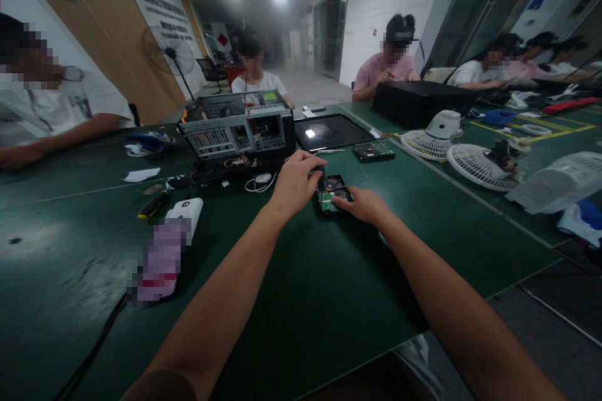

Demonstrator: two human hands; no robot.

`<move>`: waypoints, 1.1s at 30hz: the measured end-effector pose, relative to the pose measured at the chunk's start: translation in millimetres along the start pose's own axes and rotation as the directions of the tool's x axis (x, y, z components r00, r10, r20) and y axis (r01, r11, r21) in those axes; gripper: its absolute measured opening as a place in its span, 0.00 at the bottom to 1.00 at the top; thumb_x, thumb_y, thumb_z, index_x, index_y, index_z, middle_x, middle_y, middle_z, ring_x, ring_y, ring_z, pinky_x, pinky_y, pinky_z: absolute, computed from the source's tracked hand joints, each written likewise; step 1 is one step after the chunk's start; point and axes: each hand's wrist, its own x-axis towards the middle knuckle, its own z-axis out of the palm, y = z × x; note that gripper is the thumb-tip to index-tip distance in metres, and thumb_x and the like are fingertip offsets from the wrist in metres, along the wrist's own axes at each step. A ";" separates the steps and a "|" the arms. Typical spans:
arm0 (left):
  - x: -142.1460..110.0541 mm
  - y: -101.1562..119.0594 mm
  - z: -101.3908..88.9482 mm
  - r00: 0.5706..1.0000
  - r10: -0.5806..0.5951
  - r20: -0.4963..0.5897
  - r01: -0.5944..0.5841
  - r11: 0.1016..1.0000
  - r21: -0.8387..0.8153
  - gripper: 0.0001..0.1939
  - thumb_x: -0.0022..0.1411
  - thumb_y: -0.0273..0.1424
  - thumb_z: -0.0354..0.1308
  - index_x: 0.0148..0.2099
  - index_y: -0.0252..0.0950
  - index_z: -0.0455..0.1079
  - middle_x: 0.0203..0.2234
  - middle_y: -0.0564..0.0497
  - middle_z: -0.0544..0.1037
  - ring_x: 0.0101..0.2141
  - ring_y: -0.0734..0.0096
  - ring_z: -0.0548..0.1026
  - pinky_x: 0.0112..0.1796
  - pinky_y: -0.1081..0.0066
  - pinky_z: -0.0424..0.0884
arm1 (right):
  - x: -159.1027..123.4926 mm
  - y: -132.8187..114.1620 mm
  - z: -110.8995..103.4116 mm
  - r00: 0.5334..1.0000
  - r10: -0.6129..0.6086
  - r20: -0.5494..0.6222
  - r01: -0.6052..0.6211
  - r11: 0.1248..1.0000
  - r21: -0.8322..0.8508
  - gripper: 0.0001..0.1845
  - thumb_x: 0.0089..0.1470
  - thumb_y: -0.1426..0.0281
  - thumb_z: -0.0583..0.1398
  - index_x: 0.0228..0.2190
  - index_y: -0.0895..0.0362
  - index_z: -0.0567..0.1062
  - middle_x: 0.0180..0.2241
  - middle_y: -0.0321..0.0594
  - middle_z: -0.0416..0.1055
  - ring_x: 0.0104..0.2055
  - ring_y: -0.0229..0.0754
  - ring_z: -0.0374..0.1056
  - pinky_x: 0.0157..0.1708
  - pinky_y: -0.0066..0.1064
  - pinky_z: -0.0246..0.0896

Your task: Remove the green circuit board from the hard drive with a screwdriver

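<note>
A hard drive with a green circuit board lies on the green table in front of me. My left hand is closed around the dark handle of a screwdriver, held upright with its tip down at the board. Against the drive's right side rests my right hand, gripping its edge with the thumb over the board. What the tip touches is too small to make out. Just beyond, a second hard drive lies with its board up.
An opened computer case stands behind my left hand, beside a black panel. White fan parts lie at the right. A yellow-black screwdriver and a white power strip are at the left. Several people sit around the table.
</note>
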 end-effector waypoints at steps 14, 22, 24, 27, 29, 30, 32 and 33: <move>0.7 0.5 1.1 1.000 0.026 0.005 -0.026 1.000 -0.013 0.11 0.64 0.29 0.62 0.49 0.39 0.77 0.44 0.48 0.80 0.45 0.64 0.77 0.49 0.62 0.75 | -1.1 3.4 0.9 0.993 -0.111 -0.046 0.111 0.994 -0.001 0.45 0.54 0.32 0.44 0.46 0.54 0.77 0.42 0.51 0.79 0.41 0.53 0.74 0.33 0.33 0.59; 0.1 0.9 7.5 0.987 -0.087 -0.132 0.081 0.996 -0.048 0.05 0.60 0.29 0.66 0.38 0.37 0.74 0.40 0.49 0.75 0.39 0.68 0.75 0.41 0.66 0.76 | -4.2 -1.8 0.1 0.995 -0.095 -0.025 0.095 0.995 -0.019 0.46 0.55 0.32 0.43 0.46 0.57 0.76 0.44 0.54 0.78 0.42 0.54 0.74 0.36 0.35 0.61; 0.3 1.8 6.6 0.990 -0.081 -0.117 0.079 0.997 -0.026 0.05 0.60 0.29 0.66 0.37 0.38 0.73 0.38 0.50 0.75 0.39 0.67 0.75 0.41 0.65 0.75 | -5.1 -3.0 -0.6 0.996 -0.089 -0.020 0.089 0.996 -0.021 0.46 0.56 0.33 0.43 0.46 0.57 0.76 0.44 0.54 0.78 0.43 0.55 0.74 0.37 0.35 0.62; 0.9 2.7 4.0 0.996 -0.055 -0.070 0.054 0.998 -0.020 0.04 0.61 0.27 0.65 0.38 0.39 0.73 0.36 0.51 0.76 0.38 0.67 0.75 0.42 0.64 0.75 | -5.6 -3.6 -1.3 0.997 -0.081 -0.013 0.081 0.996 -0.020 0.46 0.56 0.33 0.43 0.47 0.57 0.76 0.45 0.54 0.78 0.44 0.55 0.74 0.38 0.36 0.62; 1.1 3.0 3.1 0.998 -0.035 -0.049 0.034 0.999 -0.030 0.05 0.62 0.26 0.64 0.40 0.39 0.74 0.38 0.50 0.77 0.39 0.67 0.75 0.44 0.64 0.75 | -5.4 -3.3 -1.0 0.996 -0.084 -0.013 0.083 0.996 -0.015 0.45 0.56 0.33 0.43 0.47 0.57 0.76 0.45 0.54 0.78 0.44 0.55 0.74 0.38 0.36 0.62; 1.0 3.1 3.1 0.999 -0.031 -0.043 0.030 0.999 -0.037 0.06 0.62 0.26 0.63 0.42 0.39 0.74 0.39 0.50 0.78 0.40 0.67 0.76 0.45 0.64 0.75 | -5.3 -3.1 -0.7 0.996 -0.085 -0.015 0.085 0.996 -0.013 0.45 0.56 0.33 0.43 0.47 0.57 0.76 0.45 0.54 0.78 0.44 0.55 0.74 0.38 0.36 0.62; 0.8 3.2 3.9 0.998 -0.042 -0.038 0.039 0.998 -0.057 0.10 0.62 0.25 0.63 0.46 0.39 0.74 0.41 0.50 0.78 0.41 0.68 0.76 0.46 0.64 0.75 | -4.9 -2.7 0.2 0.996 -0.086 -0.019 0.086 0.996 -0.010 0.46 0.56 0.33 0.43 0.47 0.56 0.76 0.45 0.54 0.78 0.44 0.55 0.74 0.38 0.36 0.62; 0.7 3.3 4.5 0.998 -0.053 -0.039 0.050 0.996 -0.071 0.12 0.61 0.24 0.63 0.48 0.38 0.73 0.42 0.49 0.78 0.40 0.68 0.76 0.46 0.65 0.76 | -4.8 -2.6 0.6 0.996 -0.085 -0.022 0.085 0.996 -0.011 0.45 0.56 0.33 0.43 0.47 0.56 0.76 0.45 0.54 0.78 0.44 0.55 0.74 0.38 0.35 0.62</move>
